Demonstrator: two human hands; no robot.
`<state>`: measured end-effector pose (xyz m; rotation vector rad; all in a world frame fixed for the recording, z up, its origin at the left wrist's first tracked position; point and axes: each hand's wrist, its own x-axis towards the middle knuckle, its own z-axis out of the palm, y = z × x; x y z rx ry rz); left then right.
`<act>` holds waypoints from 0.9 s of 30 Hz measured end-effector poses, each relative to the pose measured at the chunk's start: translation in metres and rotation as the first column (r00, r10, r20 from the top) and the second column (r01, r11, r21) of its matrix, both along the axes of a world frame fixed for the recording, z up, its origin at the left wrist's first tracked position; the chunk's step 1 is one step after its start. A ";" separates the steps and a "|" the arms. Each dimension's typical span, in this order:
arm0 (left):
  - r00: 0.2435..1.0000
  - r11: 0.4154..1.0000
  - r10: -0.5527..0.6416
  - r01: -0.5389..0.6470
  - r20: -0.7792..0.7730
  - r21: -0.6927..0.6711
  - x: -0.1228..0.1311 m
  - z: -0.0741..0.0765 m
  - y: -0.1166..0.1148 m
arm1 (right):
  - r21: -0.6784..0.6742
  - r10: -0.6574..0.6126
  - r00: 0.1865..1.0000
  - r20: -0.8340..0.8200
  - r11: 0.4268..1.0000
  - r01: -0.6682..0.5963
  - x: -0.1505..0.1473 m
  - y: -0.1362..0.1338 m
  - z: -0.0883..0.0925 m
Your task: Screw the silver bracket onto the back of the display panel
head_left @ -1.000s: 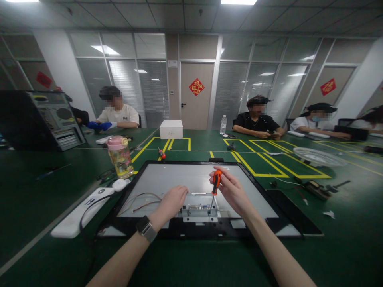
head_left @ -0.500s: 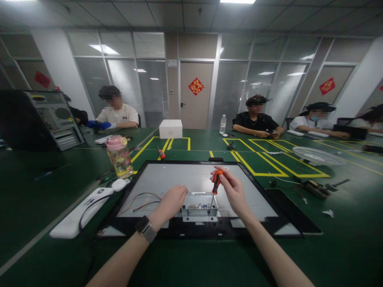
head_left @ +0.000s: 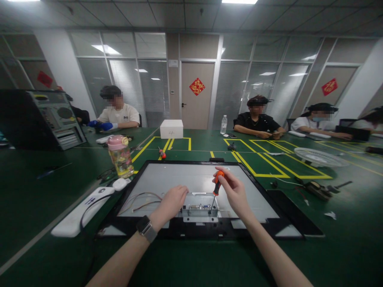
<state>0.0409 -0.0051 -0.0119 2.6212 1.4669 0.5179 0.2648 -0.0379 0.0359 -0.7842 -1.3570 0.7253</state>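
A flat display panel [head_left: 167,175] with a black frame lies on the table in front of me. Near its front edge sits a silver metal bracket [head_left: 191,219] with a row of connectors. My left hand [head_left: 173,201], a watch on its wrist, has its fingers bent together at the bracket's left side; the fingertips are partly hidden. My right hand [head_left: 235,191] grips an orange-and-black screwdriver [head_left: 218,183]. The screwdriver stands nearly upright, its tip down at the right end of the bracket. Loose thin wires [head_left: 143,196] lie across the panel, left of my left hand.
On the left are a pink-lidded bottle [head_left: 120,159], a white power strip [head_left: 77,215] and a computer case [head_left: 44,123]. A white box [head_left: 171,129] stands beyond the panel. At right lie a black slab [head_left: 295,213] and a small device [head_left: 318,190]. Several people sit across the table.
The whole view has shifted slightly to the right. Both hands and the screwdriver keep the same places relative to the panel and the bracket.
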 end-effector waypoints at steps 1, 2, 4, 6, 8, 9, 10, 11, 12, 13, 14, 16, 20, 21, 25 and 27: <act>1.000 1.000 0.001 -0.001 0.000 0.000 0.000 0.001 0.000 | 0.009 -0.035 0.999 -0.003 0.999 0.035 0.000 0.001 0.000; 1.000 1.000 0.002 -0.002 0.000 0.000 0.000 0.001 -0.001 | 0.025 -0.072 0.997 -0.007 0.997 0.072 0.000 0.001 -0.001; 1.000 1.000 0.004 -0.004 -0.001 0.001 0.000 0.002 -0.001 | 0.060 -0.142 0.990 -0.012 0.988 0.143 0.000 0.001 -0.001; 1.000 1.000 0.005 -0.005 -0.005 0.000 0.001 0.003 -0.002 | 0.077 -0.180 0.984 0.009 0.981 0.179 0.000 0.001 -0.001; 1.000 1.000 0.008 -0.008 -0.008 -0.001 0.001 0.004 -0.003 | 0.067 -0.150 0.989 0.020 0.987 0.148 0.001 -0.001 -0.001; 1.000 1.000 0.008 -0.008 -0.009 -0.001 0.001 0.004 -0.003 | 0.056 -0.119 0.993 0.019 0.991 0.118 0.001 -0.002 0.000; 1.000 1.000 0.008 -0.008 -0.009 0.000 0.001 0.004 -0.003 | 0.047 -0.093 0.996 0.014 0.995 0.093 0.001 -0.002 0.000; 1.000 1.000 0.008 -0.008 -0.008 0.001 0.001 0.004 -0.003 | 0.042 -0.081 0.997 0.009 0.996 0.080 0.000 -0.003 0.000; 1.000 1.000 0.008 -0.008 -0.007 0.002 0.001 0.004 -0.003 | 0.041 -0.088 0.996 0.007 0.995 0.088 0.000 -0.003 0.001; 1.000 1.000 0.009 -0.009 -0.005 0.003 0.001 0.005 -0.004 | 0.047 -0.114 0.993 0.012 0.992 0.113 -0.001 -0.003 0.001; 1.000 1.000 0.009 -0.009 -0.004 0.004 0.001 0.005 -0.004 | 0.063 -0.152 0.988 0.013 0.987 0.151 -0.001 -0.003 0.001; 1.000 1.000 0.010 -0.010 -0.002 0.005 0.001 0.005 -0.004 | 0.097 -0.218 0.976 -0.001 0.971 0.218 -0.002 -0.002 0.000; 1.000 1.000 0.009 -0.009 0.005 0.008 0.001 0.004 -0.004 | 0.103 -0.237 0.970 -0.056 0.965 0.242 0.001 0.003 -0.004; 1.000 1.000 0.009 -0.009 0.006 0.008 0.001 0.004 -0.004 | 0.082 -0.222 0.972 -0.071 0.970 0.228 0.002 0.004 -0.005; 1.000 1.000 0.009 -0.009 0.008 0.010 0.000 0.004 -0.004 | -0.054 -0.035 0.986 -0.163 0.998 0.026 0.004 0.005 -0.005; 1.000 1.000 0.009 -0.009 0.007 0.010 0.001 0.005 -0.005 | -0.085 0.088 0.968 -0.233 0.990 -0.110 0.002 0.004 -0.002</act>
